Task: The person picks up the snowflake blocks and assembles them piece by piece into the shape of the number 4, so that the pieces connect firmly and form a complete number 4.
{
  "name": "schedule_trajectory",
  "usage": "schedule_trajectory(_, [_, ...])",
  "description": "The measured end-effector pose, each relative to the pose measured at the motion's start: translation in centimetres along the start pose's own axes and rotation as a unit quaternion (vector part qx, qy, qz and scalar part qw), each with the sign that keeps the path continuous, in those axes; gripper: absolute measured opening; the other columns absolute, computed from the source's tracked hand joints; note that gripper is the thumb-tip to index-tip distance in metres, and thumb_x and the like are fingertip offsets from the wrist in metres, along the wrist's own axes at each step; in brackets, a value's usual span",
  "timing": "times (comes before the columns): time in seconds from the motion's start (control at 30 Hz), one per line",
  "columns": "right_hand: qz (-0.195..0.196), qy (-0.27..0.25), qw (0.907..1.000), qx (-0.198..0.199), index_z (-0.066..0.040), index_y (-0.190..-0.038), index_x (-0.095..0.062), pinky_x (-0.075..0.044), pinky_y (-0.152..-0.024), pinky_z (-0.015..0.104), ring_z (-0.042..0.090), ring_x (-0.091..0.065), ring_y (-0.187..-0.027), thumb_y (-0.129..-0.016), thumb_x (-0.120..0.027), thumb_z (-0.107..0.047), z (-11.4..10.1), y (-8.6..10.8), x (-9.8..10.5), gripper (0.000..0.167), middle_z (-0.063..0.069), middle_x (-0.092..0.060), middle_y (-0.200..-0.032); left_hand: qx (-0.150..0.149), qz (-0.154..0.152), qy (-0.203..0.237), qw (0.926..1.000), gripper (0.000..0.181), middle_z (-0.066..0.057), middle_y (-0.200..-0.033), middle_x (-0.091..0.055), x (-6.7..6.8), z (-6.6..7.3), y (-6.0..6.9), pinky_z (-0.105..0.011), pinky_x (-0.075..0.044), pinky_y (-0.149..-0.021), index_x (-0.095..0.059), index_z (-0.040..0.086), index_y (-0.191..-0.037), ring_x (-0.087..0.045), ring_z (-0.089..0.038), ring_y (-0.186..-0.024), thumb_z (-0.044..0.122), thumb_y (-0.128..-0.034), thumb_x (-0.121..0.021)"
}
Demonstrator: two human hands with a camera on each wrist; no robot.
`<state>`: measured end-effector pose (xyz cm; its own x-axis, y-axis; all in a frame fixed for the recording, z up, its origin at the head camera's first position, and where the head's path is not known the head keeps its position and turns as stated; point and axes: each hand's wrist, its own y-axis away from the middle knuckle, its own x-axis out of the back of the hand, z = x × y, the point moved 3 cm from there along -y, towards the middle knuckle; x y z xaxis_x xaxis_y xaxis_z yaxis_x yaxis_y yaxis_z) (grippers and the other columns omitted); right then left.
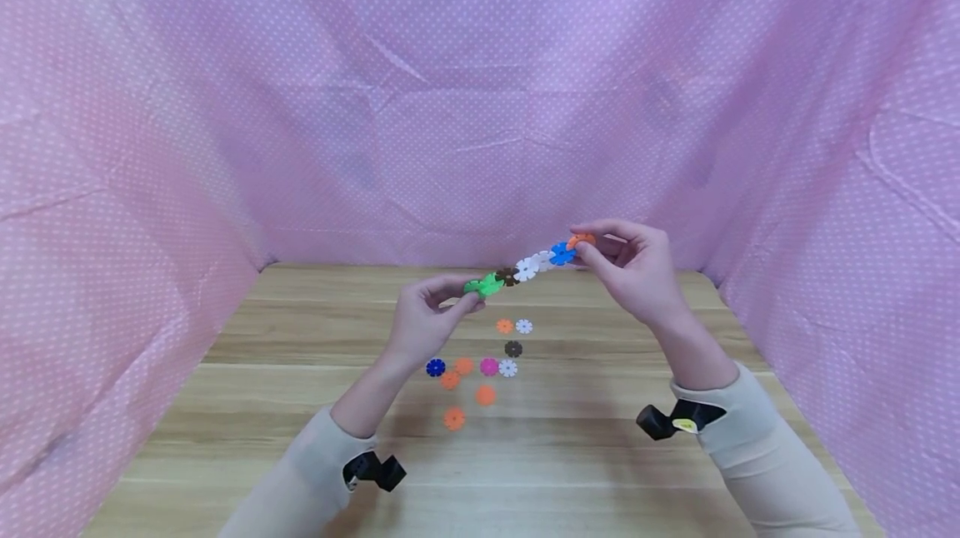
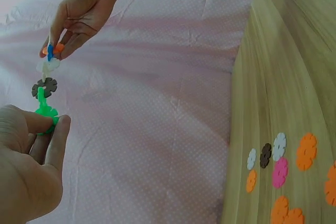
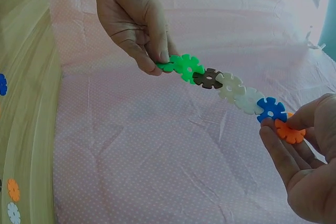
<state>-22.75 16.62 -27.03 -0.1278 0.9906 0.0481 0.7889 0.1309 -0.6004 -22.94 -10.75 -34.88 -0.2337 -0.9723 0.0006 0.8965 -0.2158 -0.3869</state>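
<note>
A chain of notched flower discs is held up above the table between both hands. From the left end it runs green (image 1: 491, 284), brown (image 1: 507, 276), two white (image 1: 527, 269), blue (image 1: 562, 253) and orange (image 1: 581, 241). The left hand (image 1: 426, 321) pinches the green end between thumb and fingers. At the higher end, the right hand (image 1: 637, 271) pinches the orange disc. In the right wrist view, two green discs (image 3: 189, 68) overlap by the left hand (image 3: 137, 24), and the right hand (image 3: 310, 156) touches the orange disc (image 3: 290, 130) beside the blue one (image 3: 271, 110).
Loose discs lie on the wooden table (image 1: 300, 405) below the hands: several orange (image 1: 453, 418), a dark blue (image 1: 436, 367), a pink (image 1: 489, 366), a dark brown (image 1: 513, 349) and two white (image 1: 508, 368). Pink dotted cloth (image 1: 465, 146) surrounds the table's back and sides.
</note>
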Motion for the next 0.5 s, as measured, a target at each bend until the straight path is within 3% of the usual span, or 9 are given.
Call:
schedule_trajectory(0.17, [-0.003,-0.014,0.9999,0.003,-0.008,-0.107,-0.081,-0.071,-0.079,0.029,0.006,-0.08,-0.091,-0.091,-0.067,0.022,0.3,0.1,-0.1,0.037,0.0,-0.082,-0.099,0.014,0.005,0.0,0.9999,0.018,-0.024,-0.102,-0.079,0.1,0.0,0.2,-0.035,-0.07,-0.09,-0.073,-0.012,-0.11,-0.08,-0.009,-0.084,-0.005,-0.0942,-0.075])
schedule_trajectory(0.33, [-0.018,-0.039,0.999,0.013,0.0,-0.117,-0.075,-0.071,-0.081,0.032,0.012,-0.081,-0.091,-0.095,-0.063,0.02,0.9,0.5,0.0,0.032,0.002,-0.081,-0.104,0.027,0.019,0.027,0.9991,0.019,-0.002,-0.096,-0.082,0.2,0.1,0.2,-0.034,-0.07,-0.089,-0.072,-0.014,-0.111,-0.08,-0.01,-0.084,-0.005,-0.0944,-0.075])
schedule_trajectory(0.5, [-0.051,0.018,0.9983,-0.023,0.012,-0.123,-0.068,-0.071,-0.085,0.032,0.015,-0.08,-0.094,-0.101,-0.061,0.009,2.8,1.5,-0.2,0.022,0.009,-0.08,-0.106,0.013,0.041,0.056,0.9975,0.023,0.007,-0.096,-0.082,0.5,0.5,0.1,-0.034,-0.07,-0.089,-0.069,-0.018,-0.113,-0.08,-0.01,-0.087,-0.008,-0.0936,-0.074])
